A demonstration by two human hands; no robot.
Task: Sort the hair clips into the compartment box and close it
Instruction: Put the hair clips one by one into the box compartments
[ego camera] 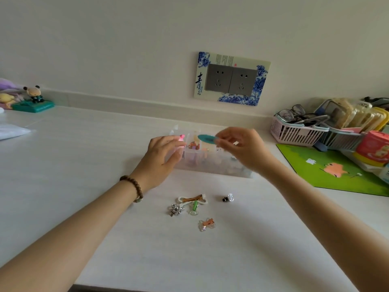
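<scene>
A clear plastic compartment box (212,168) stands open mid-table, with several small clips in its cells. Over the box, my right hand (242,149) pinches a teal oval hair clip (206,139) between thumb and fingers. My left hand (162,153) hovers at the box's left end and holds a small pink clip (181,137) at its fingertips. Loose on the table in front of the box lie a brown bar clip on a white base (192,199), a silver bow clip (174,209), a green clip (194,206), an orange butterfly clip (207,224) and a small black and clear clip (228,198).
A pink basket (294,133) with glasses, a blue basket with packets and a red tin (372,148) crowd the right side on a green mat (336,169). Toy figures (33,100) stand far left by the wall. A socket plate (231,79) is on the wall.
</scene>
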